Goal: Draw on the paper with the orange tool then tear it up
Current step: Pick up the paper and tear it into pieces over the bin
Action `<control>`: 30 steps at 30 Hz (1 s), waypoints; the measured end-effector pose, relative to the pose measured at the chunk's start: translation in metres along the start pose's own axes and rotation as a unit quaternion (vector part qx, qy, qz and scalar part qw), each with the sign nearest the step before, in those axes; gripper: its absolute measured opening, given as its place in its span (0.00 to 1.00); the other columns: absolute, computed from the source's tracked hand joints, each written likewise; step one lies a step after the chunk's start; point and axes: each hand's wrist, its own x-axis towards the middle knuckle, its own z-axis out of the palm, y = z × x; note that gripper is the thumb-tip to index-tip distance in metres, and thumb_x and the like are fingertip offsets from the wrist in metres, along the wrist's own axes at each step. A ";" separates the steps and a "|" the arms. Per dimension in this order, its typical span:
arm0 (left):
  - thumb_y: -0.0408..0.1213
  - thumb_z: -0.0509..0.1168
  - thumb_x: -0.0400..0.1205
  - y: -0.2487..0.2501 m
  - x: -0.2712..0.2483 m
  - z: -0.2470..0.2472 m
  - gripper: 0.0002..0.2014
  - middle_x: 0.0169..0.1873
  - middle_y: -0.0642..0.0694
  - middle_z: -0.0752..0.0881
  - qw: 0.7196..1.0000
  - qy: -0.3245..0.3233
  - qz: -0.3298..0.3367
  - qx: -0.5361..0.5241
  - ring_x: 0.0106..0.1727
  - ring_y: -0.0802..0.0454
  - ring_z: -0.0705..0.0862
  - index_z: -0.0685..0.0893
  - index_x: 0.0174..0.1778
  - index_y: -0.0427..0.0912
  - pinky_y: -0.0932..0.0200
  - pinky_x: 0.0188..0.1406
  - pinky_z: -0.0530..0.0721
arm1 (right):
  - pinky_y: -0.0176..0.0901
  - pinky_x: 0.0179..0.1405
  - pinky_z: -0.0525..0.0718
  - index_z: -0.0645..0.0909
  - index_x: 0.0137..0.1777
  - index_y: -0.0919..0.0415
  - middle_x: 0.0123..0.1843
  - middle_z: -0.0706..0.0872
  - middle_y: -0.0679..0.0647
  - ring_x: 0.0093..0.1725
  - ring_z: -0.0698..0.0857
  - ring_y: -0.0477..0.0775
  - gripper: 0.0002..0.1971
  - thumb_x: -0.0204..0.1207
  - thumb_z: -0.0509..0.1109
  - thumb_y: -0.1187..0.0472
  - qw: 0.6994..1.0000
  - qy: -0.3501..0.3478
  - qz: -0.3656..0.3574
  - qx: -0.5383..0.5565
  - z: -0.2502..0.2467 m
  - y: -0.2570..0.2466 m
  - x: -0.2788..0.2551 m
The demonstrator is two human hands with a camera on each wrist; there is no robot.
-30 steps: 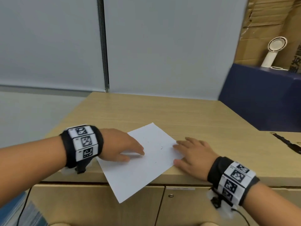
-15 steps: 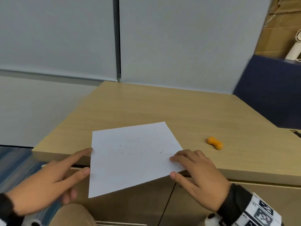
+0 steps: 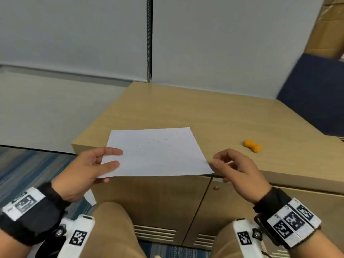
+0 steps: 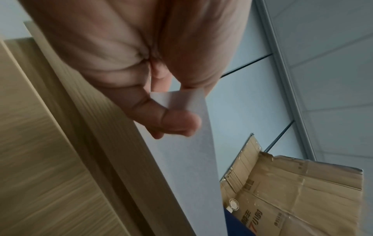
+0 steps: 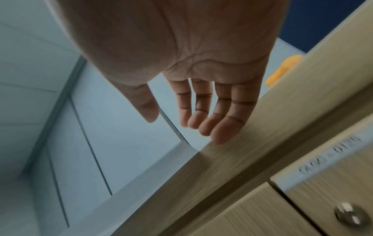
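A white sheet of paper (image 3: 156, 151) with faint pen marks sticks out over the front edge of the wooden cabinet top (image 3: 204, 112). My left hand (image 3: 116, 158) pinches its left edge, two digits on top and the rest beneath; the left wrist view shows the hand (image 4: 171, 115) gripping the paper (image 4: 185, 159). My right hand (image 3: 218, 159) hovers at the sheet's right corner with loosely curled fingers and holds nothing. In the right wrist view that hand (image 5: 171, 123) is bare. The orange tool (image 3: 252, 146) lies on the top right of the paper, also seen as the orange tool (image 5: 282, 70).
Cabinet doors with a small knob (image 3: 216, 188) face my knees. A dark blue panel (image 3: 316, 99) stands at the right, with cardboard boxes (image 3: 331, 25) behind it. Grey wall panels close the back. Blue carpet lies to the left of the cabinet.
My left hand has come up from below the edge and taken hold of the paper's left side. My right fingers have lifted off the paper's right corner. The sheet has turned squarer to me.
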 end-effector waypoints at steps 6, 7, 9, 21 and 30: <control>0.58 0.89 0.49 -0.013 -0.036 -0.028 0.44 0.52 0.44 0.92 0.999 -0.020 -0.006 -0.024 0.33 0.58 0.84 0.89 0.63 0.48 0.65 0.25 0.81 | 0.54 0.40 0.93 0.83 0.66 0.64 0.61 0.90 0.68 0.51 0.92 0.69 0.25 0.85 0.64 0.41 0.888 -0.137 0.289 0.330 0.034 -0.010 -0.002; 0.55 0.88 0.53 -0.018 -0.042 -0.033 0.40 0.55 0.43 0.91 0.999 -0.025 -0.011 -0.023 0.33 0.58 0.84 0.89 0.63 0.49 0.64 0.25 0.81 | 0.55 0.43 0.92 0.82 0.67 0.64 0.62 0.91 0.68 0.54 0.92 0.69 0.27 0.85 0.63 0.41 0.879 -0.147 0.288 0.351 0.042 -0.012 -0.001; 0.45 0.84 0.63 -0.027 -0.057 -0.043 0.31 0.58 0.40 0.90 0.998 -0.037 -0.033 -0.025 0.34 0.55 0.84 0.89 0.64 0.49 0.63 0.24 0.81 | 0.59 0.51 0.91 0.82 0.69 0.66 0.62 0.91 0.69 0.56 0.91 0.69 0.25 0.87 0.62 0.45 0.864 -0.150 0.284 0.389 0.059 -0.019 0.000; 0.28 0.71 0.80 -0.098 -0.136 -0.161 0.24 0.70 0.42 0.86 0.996 -0.015 -0.086 0.009 0.70 0.39 0.84 0.80 0.74 0.38 0.45 0.70 0.82 | 0.70 0.63 0.86 0.78 0.75 0.59 0.67 0.89 0.66 0.66 0.87 0.71 0.19 0.85 0.62 0.69 0.820 -0.333 0.258 0.388 0.190 -0.055 -0.015; 0.27 0.72 0.81 -0.255 -0.149 -0.211 0.18 0.61 0.38 0.90 0.971 0.064 -0.230 0.009 0.64 0.32 0.86 0.86 0.67 0.42 0.35 0.70 0.81 | 0.58 0.37 0.95 0.84 0.62 0.68 0.52 0.94 0.67 0.44 0.95 0.66 0.14 0.86 0.59 0.75 0.814 -0.338 0.372 0.291 0.303 -0.039 -0.028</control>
